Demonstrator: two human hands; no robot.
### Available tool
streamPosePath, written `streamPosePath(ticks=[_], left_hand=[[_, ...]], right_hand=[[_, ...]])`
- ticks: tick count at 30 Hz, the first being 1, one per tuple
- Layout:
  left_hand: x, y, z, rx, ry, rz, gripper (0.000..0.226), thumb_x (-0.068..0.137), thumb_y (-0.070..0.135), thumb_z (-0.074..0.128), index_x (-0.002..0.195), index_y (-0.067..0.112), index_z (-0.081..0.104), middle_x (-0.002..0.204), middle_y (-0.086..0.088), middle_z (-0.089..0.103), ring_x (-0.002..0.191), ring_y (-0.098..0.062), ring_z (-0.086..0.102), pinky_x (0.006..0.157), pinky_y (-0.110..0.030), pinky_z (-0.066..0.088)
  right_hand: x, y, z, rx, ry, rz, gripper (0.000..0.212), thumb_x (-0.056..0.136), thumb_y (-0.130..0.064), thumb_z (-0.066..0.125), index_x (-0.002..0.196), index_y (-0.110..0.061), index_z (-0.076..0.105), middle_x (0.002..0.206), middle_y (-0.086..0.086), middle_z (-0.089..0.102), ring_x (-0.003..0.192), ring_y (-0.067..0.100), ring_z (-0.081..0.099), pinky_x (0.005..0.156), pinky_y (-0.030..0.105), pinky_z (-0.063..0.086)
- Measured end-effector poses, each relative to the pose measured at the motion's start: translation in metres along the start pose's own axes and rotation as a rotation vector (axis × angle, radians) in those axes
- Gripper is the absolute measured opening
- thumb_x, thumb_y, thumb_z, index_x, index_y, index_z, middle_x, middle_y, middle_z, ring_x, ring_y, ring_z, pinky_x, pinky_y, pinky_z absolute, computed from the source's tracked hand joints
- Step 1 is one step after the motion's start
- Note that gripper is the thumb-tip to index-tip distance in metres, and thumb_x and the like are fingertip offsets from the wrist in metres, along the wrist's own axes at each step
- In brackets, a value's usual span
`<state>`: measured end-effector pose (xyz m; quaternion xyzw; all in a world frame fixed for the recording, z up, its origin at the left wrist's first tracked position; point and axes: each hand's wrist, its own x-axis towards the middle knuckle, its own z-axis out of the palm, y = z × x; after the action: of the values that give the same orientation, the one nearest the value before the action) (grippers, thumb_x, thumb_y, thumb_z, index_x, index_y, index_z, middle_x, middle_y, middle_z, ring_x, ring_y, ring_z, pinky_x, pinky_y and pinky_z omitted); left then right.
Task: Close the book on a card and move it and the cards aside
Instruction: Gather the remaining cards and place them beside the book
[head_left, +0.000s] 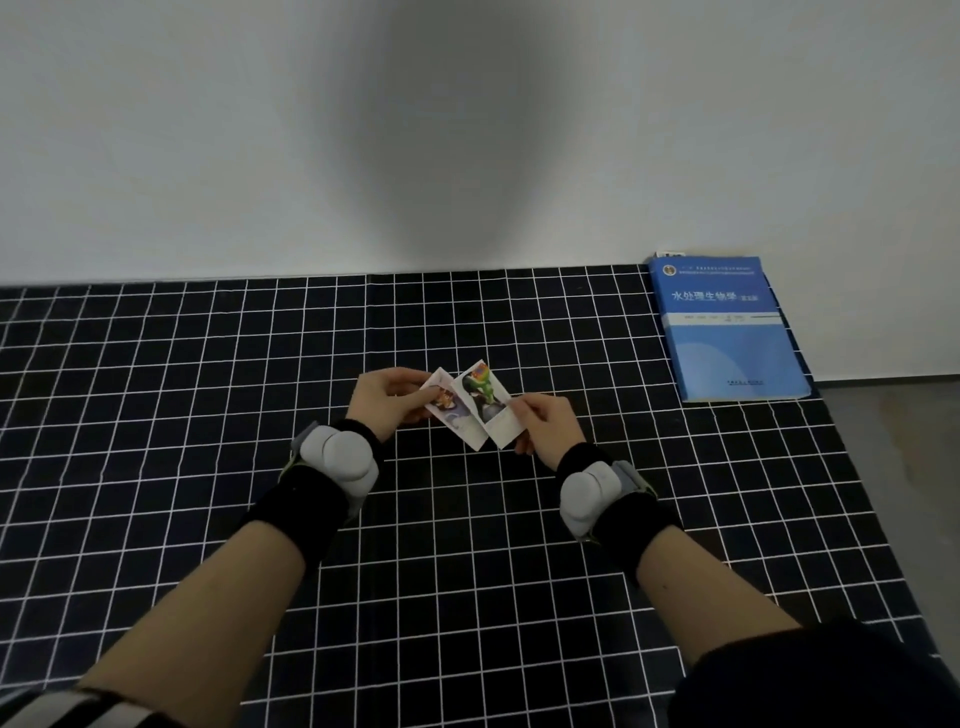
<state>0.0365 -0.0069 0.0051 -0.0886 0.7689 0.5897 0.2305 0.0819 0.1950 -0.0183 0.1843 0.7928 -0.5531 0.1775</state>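
A blue book (730, 332) lies shut at the back right of the table, against the wall, with a small dark edge of something poking out from under its far end. At the table's middle I hold picture cards (475, 408) a little above the cloth. My left hand (392, 397) pinches the left card, which shows a brown and purple figure. My right hand (543, 423) pinches the right card, which shows a green figure. The two cards overlap in a small fan. How many cards lie behind them is hidden.
A black cloth with a white grid (208, 415) covers the table. A pale wall (260, 156) rises right behind it. The cloth's right edge (862, 467) drops off to a grey floor beside the book. Grey sensor units are strapped to both wrists.
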Motion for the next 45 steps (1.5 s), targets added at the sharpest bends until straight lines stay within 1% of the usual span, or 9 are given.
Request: streamPosePath(ticks=[7, 12, 16, 23, 27, 38, 40, 43, 45], left_hand=[[-0.001, 0.016, 0.021, -0.073, -0.042, 0.031, 0.020, 0.079, 0.013, 0.066, 0.098, 0.010, 0.068, 0.075, 0.001, 0.071, 0.062, -0.008, 0.065, 0.059, -0.016, 0.053], [0.001, 0.022, 0.033, -0.083, -0.046, 0.040, 0.025, 0.078, 0.010, 0.066, 0.102, 0.007, 0.066, 0.077, -0.002, 0.070, 0.056, -0.003, 0.065, 0.052, -0.012, 0.050], [0.002, 0.027, 0.044, -0.099, -0.054, 0.035, 0.026, 0.080, 0.007, 0.063, 0.105, 0.004, 0.064, 0.078, -0.004, 0.069, 0.056, -0.003, 0.066, 0.052, -0.011, 0.050], [0.004, 0.039, 0.072, -0.202, -0.106, 0.048, 0.027, 0.079, 0.006, 0.063, 0.106, 0.005, 0.063, 0.088, -0.004, 0.070, 0.072, -0.007, 0.070, 0.066, -0.017, 0.057], [0.002, 0.044, 0.094, -0.190, -0.082, 0.089, 0.037, 0.074, 0.000, 0.067, 0.111, -0.001, 0.059, 0.089, -0.003, 0.068, 0.072, -0.005, 0.069, 0.066, -0.016, 0.057], [0.042, 0.063, 0.138, -0.141, -0.075, 0.033, 0.031, 0.074, 0.005, 0.068, 0.104, 0.004, 0.060, 0.085, -0.004, 0.069, 0.079, -0.014, 0.068, 0.065, -0.021, 0.058], [0.052, 0.067, 0.145, -0.140, -0.080, 0.014, 0.029, 0.075, 0.004, 0.067, 0.102, 0.006, 0.060, 0.086, -0.004, 0.068, 0.079, -0.015, 0.067, 0.062, -0.019, 0.058], [0.066, 0.066, 0.154, -0.109, -0.081, -0.017, 0.033, 0.075, 0.004, 0.067, 0.106, 0.005, 0.059, 0.088, -0.005, 0.068, 0.083, -0.018, 0.067, 0.072, -0.028, 0.058], [0.077, 0.064, 0.159, -0.102, -0.080, -0.040, 0.032, 0.075, 0.003, 0.068, 0.105, 0.006, 0.059, 0.090, -0.006, 0.068, 0.086, -0.021, 0.067, 0.078, -0.034, 0.057]], right_hand=[[-0.005, -0.001, -0.009, -0.005, -0.038, 0.013, 0.029, 0.094, -0.021, 0.046, 0.104, -0.001, 0.064, 0.067, -0.002, 0.060, 0.034, 0.004, 0.052, 0.034, 0.012, 0.039], [-0.006, 0.000, -0.021, 0.041, -0.097, 0.014, 0.023, 0.094, -0.022, 0.047, 0.097, -0.006, 0.062, 0.068, 0.002, 0.060, 0.035, 0.004, 0.054, 0.037, 0.016, 0.042], [-0.008, 0.002, -0.033, 0.034, -0.122, 0.018, 0.025, 0.094, -0.027, 0.047, 0.090, -0.006, 0.061, 0.068, 0.004, 0.060, 0.047, 0.015, 0.055, 0.038, 0.017, 0.042], [-0.011, 0.005, -0.053, 0.083, -0.078, 0.010, 0.026, 0.095, -0.027, 0.045, 0.081, -0.010, 0.060, 0.066, 0.006, 0.061, 0.048, 0.016, 0.054, 0.039, 0.017, 0.040], [-0.008, 0.009, -0.067, 0.101, -0.003, 0.001, 0.035, 0.094, -0.028, 0.047, 0.089, 0.004, 0.062, 0.073, 0.013, 0.060, 0.049, 0.016, 0.054, 0.042, 0.018, 0.043], [0.012, 0.013, -0.138, 0.075, -0.045, 0.160, 0.036, 0.096, -0.038, 0.037, 0.095, -0.011, 0.061, 0.065, 0.004, 0.062, 0.053, 0.016, 0.055, 0.049, 0.021, 0.043], [0.026, 0.016, -0.162, 0.050, -0.008, 0.216, 0.031, 0.096, -0.035, 0.038, 0.098, -0.012, 0.058, 0.068, 0.003, 0.062, 0.058, 0.015, 0.056, 0.053, 0.022, 0.044], [0.055, 0.024, -0.196, -0.016, 0.160, 0.257, 0.019, 0.094, -0.023, 0.046, 0.092, -0.009, 0.059, 0.067, 0.004, 0.061, 0.062, 0.018, 0.057, 0.062, 0.030, 0.049], [0.078, 0.027, -0.217, -0.164, 0.273, 0.238, 0.018, 0.090, -0.016, 0.051, 0.082, -0.005, 0.063, 0.077, 0.012, 0.063, 0.079, 0.028, 0.062, 0.076, 0.037, 0.049]])
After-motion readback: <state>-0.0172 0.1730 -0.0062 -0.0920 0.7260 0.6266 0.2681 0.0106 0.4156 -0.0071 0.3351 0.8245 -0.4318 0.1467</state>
